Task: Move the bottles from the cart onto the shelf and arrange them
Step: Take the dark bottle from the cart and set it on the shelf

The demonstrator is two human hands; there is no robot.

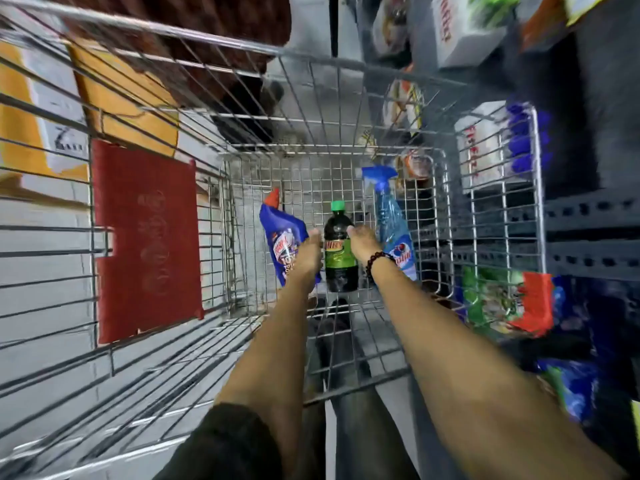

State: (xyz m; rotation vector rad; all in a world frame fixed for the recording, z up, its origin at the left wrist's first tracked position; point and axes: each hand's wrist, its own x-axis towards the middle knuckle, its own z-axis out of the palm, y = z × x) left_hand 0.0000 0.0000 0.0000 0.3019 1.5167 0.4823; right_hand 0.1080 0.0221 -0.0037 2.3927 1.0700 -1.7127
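Head view: a silver wire shopping cart (346, 60) is seen from above, a red plastic flap (149, 237) on its left wall. On its floor lie a blue spray bottle (393, 223), a blue red-capped bottle (282, 237) and, between them, a dark green-capped bottle (340, 251). The left hand (310, 252) and right hand (363, 242) flank it; finger closure cannot be told.
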